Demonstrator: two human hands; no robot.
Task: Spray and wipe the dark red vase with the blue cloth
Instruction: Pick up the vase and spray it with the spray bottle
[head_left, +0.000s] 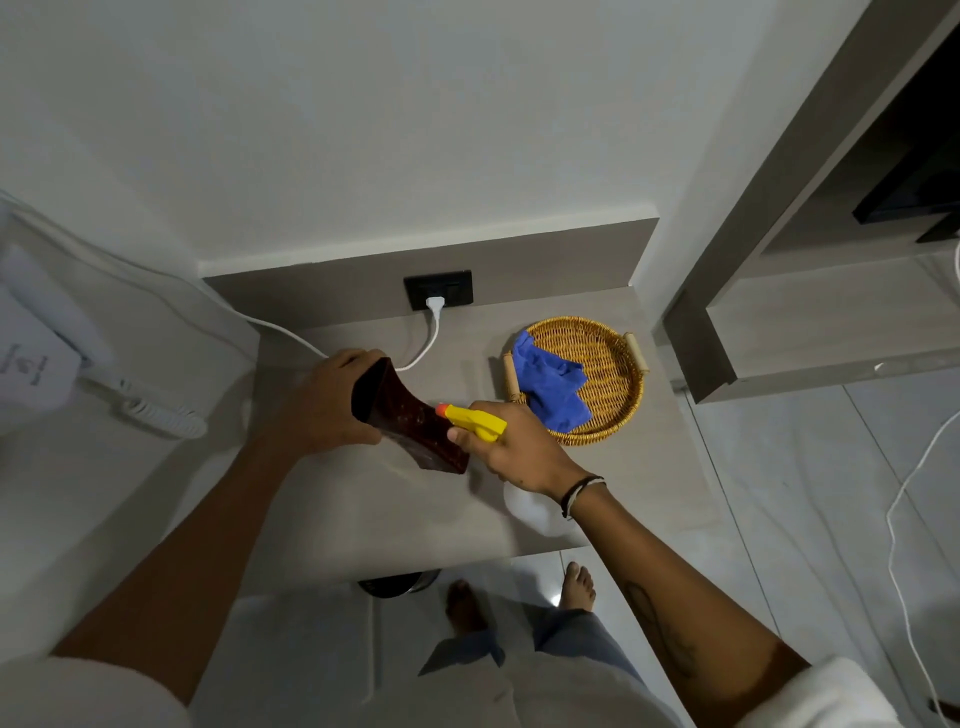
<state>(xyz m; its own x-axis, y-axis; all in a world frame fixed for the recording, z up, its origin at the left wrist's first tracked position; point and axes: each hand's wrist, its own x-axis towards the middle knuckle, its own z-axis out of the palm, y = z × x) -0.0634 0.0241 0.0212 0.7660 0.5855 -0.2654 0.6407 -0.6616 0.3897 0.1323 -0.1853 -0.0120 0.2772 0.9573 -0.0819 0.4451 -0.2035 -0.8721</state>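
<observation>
My left hand (324, 402) grips the dark red vase (410, 423) by its wide mouth and holds it tilted above the grey table (374, 514). My right hand (511, 449) holds a spray bottle with a yellow head (475, 421); its orange nozzle almost touches the vase's side. The bottle's white body (530, 512) hangs below my wrist, partly hidden. The blue cloth (550, 382) lies crumpled in a round wicker tray (613, 364), to the right of both hands.
A black wall socket (439, 289) with a white plug and cable (428, 343) sits behind the vase. A white phone with a coiled cord (156, 413) lies at the left. A shelf unit (810, 291) stands to the right. My bare feet (519, 597) are below the table edge.
</observation>
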